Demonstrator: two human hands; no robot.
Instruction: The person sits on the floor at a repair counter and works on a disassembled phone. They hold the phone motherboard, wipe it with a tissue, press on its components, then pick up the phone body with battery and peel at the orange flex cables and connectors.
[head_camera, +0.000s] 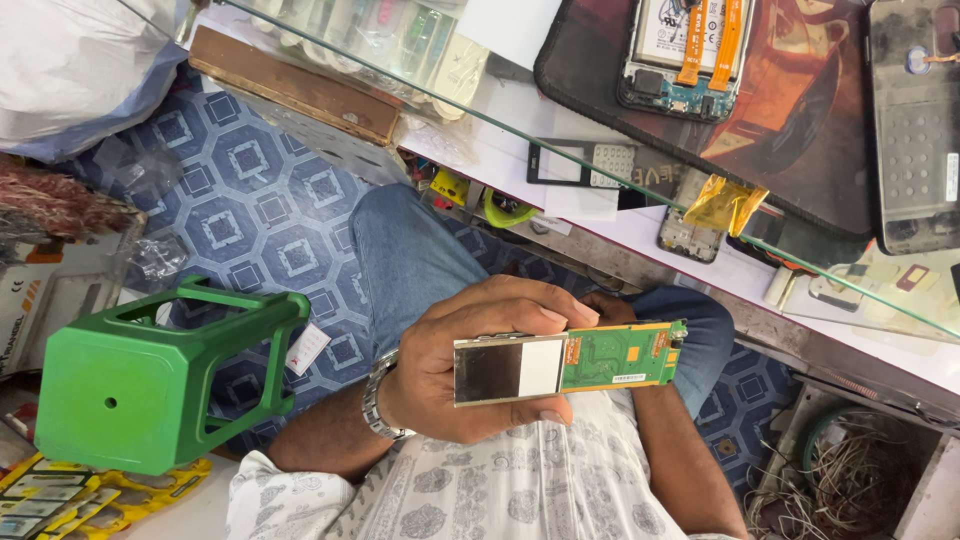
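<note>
— What does the glass counter (560, 120) carry?

— A dark mat (800, 140) with an opened phone (680, 50) on it, and a grey phone back (915, 120) beside the mat. A yellow foil scrap (725, 203) and a black keypad frame (585, 163) lie near the mat's edge.

— And the floor?

— The blue patterned floor (250, 200) has a green plastic stool (150, 385) tipped on its side, with yellow packets (90, 495) just beside it.

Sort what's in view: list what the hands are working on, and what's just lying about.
In hand:
left hand gripping the long green circuit board with metal shield
right hand, mostly hidden behind it

Lying about:
green plastic stool
opened phone on dark mat
tangled wires
</note>
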